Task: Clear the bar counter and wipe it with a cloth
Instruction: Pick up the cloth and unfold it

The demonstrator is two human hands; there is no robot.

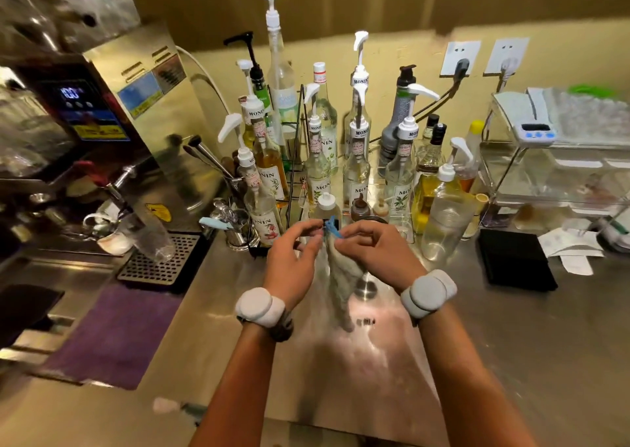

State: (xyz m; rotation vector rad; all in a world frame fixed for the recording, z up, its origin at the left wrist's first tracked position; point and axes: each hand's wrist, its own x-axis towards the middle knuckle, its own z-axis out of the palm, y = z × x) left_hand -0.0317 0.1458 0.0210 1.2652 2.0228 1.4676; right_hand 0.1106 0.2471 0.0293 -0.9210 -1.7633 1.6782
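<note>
Fingertips [318,225] of both hands pinch blue clip [330,225] atop grey cloth [342,276]. Cloth limp, bunched, dangling above steel counter [477,327]. Left hand [293,259], right hand [371,252] raised close together before syrup bottles [356,160].

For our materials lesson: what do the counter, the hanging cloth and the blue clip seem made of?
Counter: brushed stainless steel, judging by its blurred reflections. Cloth: soft grey fabric that hangs limp, probably microfibre. Clip: seemingly blue plastic, smooth and evenly coloured.
</note>
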